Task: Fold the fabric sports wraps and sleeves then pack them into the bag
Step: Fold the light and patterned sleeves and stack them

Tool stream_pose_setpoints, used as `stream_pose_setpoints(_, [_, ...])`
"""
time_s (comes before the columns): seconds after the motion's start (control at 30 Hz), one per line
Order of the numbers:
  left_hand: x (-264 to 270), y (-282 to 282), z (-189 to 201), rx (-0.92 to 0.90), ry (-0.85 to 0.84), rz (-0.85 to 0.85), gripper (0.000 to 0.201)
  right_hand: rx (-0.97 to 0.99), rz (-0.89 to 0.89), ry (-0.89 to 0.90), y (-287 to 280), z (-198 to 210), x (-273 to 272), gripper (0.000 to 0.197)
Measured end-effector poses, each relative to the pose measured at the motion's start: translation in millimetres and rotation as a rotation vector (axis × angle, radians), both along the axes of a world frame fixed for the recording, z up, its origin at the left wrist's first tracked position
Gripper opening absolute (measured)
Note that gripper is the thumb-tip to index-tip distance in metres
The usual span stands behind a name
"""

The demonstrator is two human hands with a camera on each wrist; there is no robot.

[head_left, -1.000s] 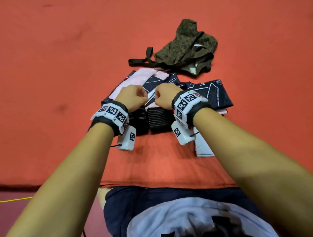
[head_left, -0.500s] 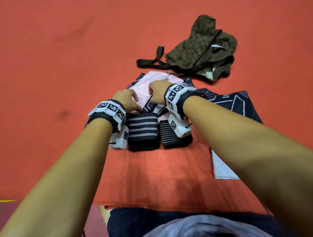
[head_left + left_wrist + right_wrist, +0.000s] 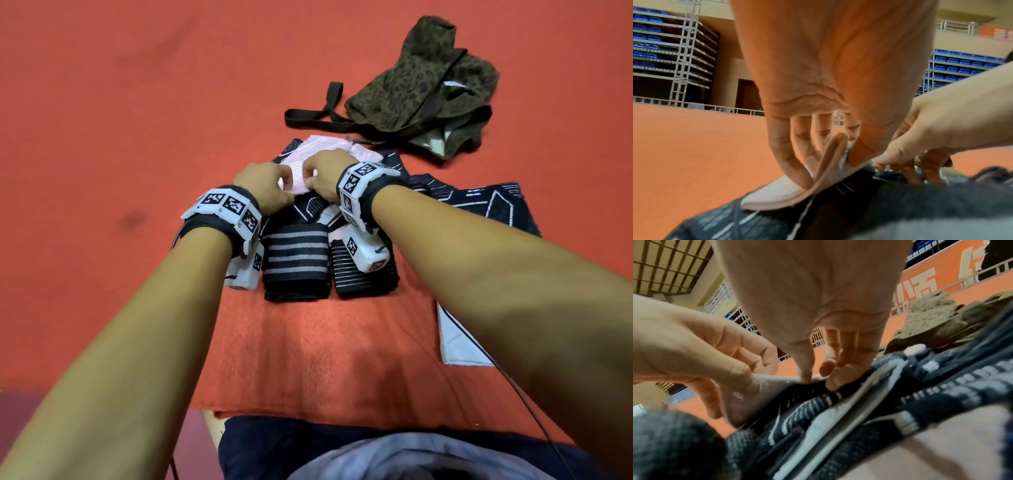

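A pale pink sleeve [image 3: 308, 156] lies on top of dark navy patterned sleeves [image 3: 479, 202] on the orange cloth. My left hand [image 3: 284, 193] pinches the pink sleeve's near edge between thumb and fingers, and in the left wrist view that edge [image 3: 830, 155] is lifted into a fold. Close beside it my right hand [image 3: 308, 186] pinches the same edge, thumb [image 3: 805, 369] on top. Two rolled black striped wraps [image 3: 294, 263] [image 3: 346, 277] sit side by side just below my wrists. The olive leopard-print bag [image 3: 421, 89] lies at the far right, mouth open.
The bag's dark strap [image 3: 318, 120] trails left over the orange floor [image 3: 102, 137]. A white fabric piece [image 3: 455, 346] pokes out under my right forearm. A thin black cable [image 3: 513, 383] runs along the right. My lap fills the bottom edge.
Both hands have moved away from me, from above the striped wraps to the pink sleeve, and now pinch its near edge. The wraps lie uncovered.
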State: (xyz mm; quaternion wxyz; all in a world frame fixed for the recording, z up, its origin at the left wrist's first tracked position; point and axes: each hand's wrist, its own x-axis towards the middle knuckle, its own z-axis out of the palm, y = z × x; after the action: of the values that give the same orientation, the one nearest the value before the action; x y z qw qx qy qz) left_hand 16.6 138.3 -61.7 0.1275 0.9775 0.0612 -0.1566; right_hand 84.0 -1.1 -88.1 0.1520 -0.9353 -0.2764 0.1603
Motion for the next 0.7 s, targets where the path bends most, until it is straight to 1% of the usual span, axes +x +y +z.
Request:
stream_pose_setpoints(0.1, [-3.6, -11.8, 11.1, -0.034, -0.083, -0.022, 0.007, -0.008, -0.023, -0.024, -16.9, 6.0, -2.5, 0.015])
stream_pose_setpoints(0.13, [-5.9, -17.1, 14.7, -0.051, -0.124, -0.032, 0.008, 0.002, -0.034, -0.040, -24.4, 7.9, -4.3, 0.019])
stream_pose_setpoints(0.23, [-12.0, -32.1, 27.4, -0.118, -0.170, -0.087, 0.008, 0.067, -0.128, -0.069, -40.3, 13.4, -12.9, 0.046])
stream_pose_setpoints(0.27, [-15.8, -38.3, 32.2, -0.138, -0.165, -0.123, 0.009, 0.108, -0.151, -0.071, -44.6, 15.1, -18.0, 0.051])
stream_pose_setpoints(0.3, [-19.6, -44.2, 37.2, -0.153, -0.168, -0.156, 0.011, 0.141, -0.173, -0.069, -47.1, 16.7, -22.0, 0.052])
stream_pose_setpoints(0.37, [-28.3, -55.4, 45.2, -0.189, -0.211, -0.189, 0.014, 0.164, -0.179, -0.061, -54.1, 22.5, -30.7, 0.041])
stream_pose_setpoints(0.43, [-37.2, -66.7, 49.5, -0.245, -0.248, -0.183, 0.011, 0.116, -0.184, -0.060, -65.6, 27.5, -39.3, 0.033])
stream_pose_setpoints(0.5, [-45.5, -79.1, 51.5, -0.262, -0.248, -0.159, 0.015, 0.076, -0.191, -0.065, -79.3, 29.9, -50.3, 0.028])
stream_pose_setpoints(0.57, [-53.0, -91.4, 47.4, -0.239, -0.236, -0.158, 0.020, 0.062, -0.185, -0.050, -93.1, 28.4, -63.4, 0.024])
stream_pose_setpoints(0.63, [-62.3, -103.8, 36.3, -0.237, -0.233, -0.166, 0.020, 0.045, -0.194, -0.020, -106.6, 24.9, -80.1, 0.017])
stream_pose_setpoints(0.7, [-73.4, -115.0, 20.9, -0.249, -0.233, -0.172, 0.017, 0.031, -0.206, -0.019, -120.2, 19.7, -96.7, 0.015])
